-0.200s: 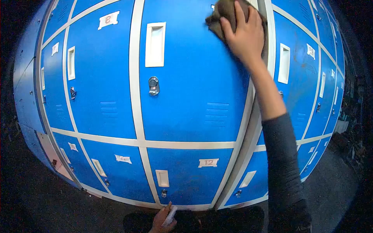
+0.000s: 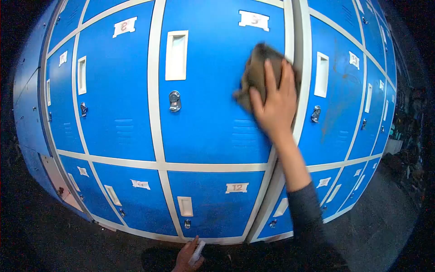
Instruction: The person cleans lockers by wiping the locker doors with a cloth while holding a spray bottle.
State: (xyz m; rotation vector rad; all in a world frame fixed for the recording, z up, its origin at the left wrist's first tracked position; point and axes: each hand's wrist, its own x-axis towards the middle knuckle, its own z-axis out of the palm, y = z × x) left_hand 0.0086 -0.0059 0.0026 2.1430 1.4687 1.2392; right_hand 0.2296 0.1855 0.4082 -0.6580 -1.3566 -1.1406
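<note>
1. The bank of blue lockers (image 2: 113,90) with pale frames fills most of the frame, bulging in the wide view.
2. Dark floor (image 2: 380,217) shows at the lower right.
3. The large locker door (image 2: 208,122) stands upper centre, shut, with vent slots low on its right.
4. Below it, at lower centre, is the smaller door (image 2: 217,208) labelled 12, with faint smudges.
5. A dark sleeve (image 2: 310,215) runs up from the lower right.
6. The brownish cloth (image 2: 256,72) lies against the large door's right part, right of upper centre, its edges blurred.
7. The right hand (image 2: 277,104) is spread over the cloth, fingers pointing up and thumb apart, well away from the other hand.
8. The left hand (image 2: 186,258), at bottom centre, is curled round a small white object, one finger pointing up.
9. The white recessed handle (image 2: 176,55) is left of the cloth.
10. A white label (image 2: 253,20) sits above the cloth, near top centre.
11. The white object (image 2: 196,254) is partly hidden by fingers; I cannot tell what it is.
12. A metal lock (image 2: 174,101) sits under the handle.
</note>
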